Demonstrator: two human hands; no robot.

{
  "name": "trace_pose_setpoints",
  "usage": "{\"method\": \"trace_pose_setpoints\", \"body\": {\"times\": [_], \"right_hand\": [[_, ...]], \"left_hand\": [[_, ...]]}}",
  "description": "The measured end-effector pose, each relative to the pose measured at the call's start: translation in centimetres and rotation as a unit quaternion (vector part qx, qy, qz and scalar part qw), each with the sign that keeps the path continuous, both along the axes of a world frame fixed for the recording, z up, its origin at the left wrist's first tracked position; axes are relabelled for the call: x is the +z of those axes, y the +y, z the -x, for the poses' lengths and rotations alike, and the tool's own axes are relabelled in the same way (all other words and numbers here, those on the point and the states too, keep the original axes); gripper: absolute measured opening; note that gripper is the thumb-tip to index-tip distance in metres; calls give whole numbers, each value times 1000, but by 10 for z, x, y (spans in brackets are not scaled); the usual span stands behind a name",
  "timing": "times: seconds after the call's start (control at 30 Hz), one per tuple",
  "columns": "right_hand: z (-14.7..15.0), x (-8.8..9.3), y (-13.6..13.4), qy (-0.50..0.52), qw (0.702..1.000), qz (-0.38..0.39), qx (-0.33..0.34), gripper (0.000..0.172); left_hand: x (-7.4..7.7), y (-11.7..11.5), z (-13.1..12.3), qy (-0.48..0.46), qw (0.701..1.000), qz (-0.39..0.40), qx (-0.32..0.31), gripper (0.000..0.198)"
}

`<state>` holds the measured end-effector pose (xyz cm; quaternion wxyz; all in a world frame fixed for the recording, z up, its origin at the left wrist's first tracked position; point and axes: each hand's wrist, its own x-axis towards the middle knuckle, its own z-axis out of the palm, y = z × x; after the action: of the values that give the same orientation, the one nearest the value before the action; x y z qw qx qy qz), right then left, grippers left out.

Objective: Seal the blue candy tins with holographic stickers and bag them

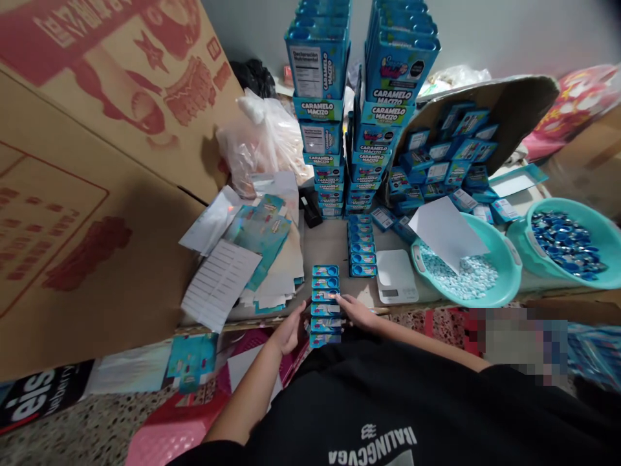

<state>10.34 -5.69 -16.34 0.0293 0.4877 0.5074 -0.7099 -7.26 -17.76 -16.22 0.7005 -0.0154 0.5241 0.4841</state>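
A row of several small blue candy boxes [325, 298] reaches over the table's front edge, close to my black shirt. My left hand [290, 330] presses against the row's left side, its fingers partly hidden under and behind the boxes. On the opposite side my right hand [356, 312] grips the row, with fingertips on the boxes' right ends. Just beyond, a second row of the same boxes [362, 249] lies on the table, beside a white kitchen scale [396, 275].
Two tall stacks of blue display boxes [317, 110] stand at the back. A turquoise basin [509, 259] holds wrapped candies under a white sheet [446, 226]; another basin [599, 213] holds dark blue pieces. Flattened cartons and papers [220, 278] lie left, beside a large cardboard box [97, 181].
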Motion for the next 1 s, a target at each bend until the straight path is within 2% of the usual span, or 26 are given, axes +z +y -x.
{"method": "trace_pose_setpoints", "body": {"times": [0.13, 0.27, 0.37, 0.43, 0.57, 0.7, 0.83, 0.9, 1.0], "right_hand": [[0, 13, 0, -39, 996, -38, 69, 41], [-6, 32, 19, -90, 980, -163, 68, 40], [-9, 45, 32, -109, 951, -283, 67, 46], [-10, 49, 35, -109, 938, -320, 79, 41], [-15, 42, 30, -104, 938, -319, 81, 35], [-23, 27, 18, -89, 940, -318, 82, 31], [-26, 22, 6, -57, 935, -339, 86, 37], [-24, 23, 1, 1, 917, -380, 121, 46], [-22, 24, -4, 96, 861, -441, 234, 51]], "left_hand": [[-1, -7, 12, 156, 985, 22, 66, 56], [5, -12, 28, 235, 964, 22, 120, 60], [9, -17, 34, 242, 964, 34, 106, 57], [7, -21, 31, 225, 970, 50, 76, 51], [-6, -31, 11, 182, 980, 58, 53, 44], [-17, -40, -7, 164, 982, 38, 81, 47], [-17, -46, -15, 171, 978, -1, 119, 46], [-14, -50, -20, 184, 973, -16, 141, 43], [-5, -58, -29, 204, 962, -14, 180, 38]]}}
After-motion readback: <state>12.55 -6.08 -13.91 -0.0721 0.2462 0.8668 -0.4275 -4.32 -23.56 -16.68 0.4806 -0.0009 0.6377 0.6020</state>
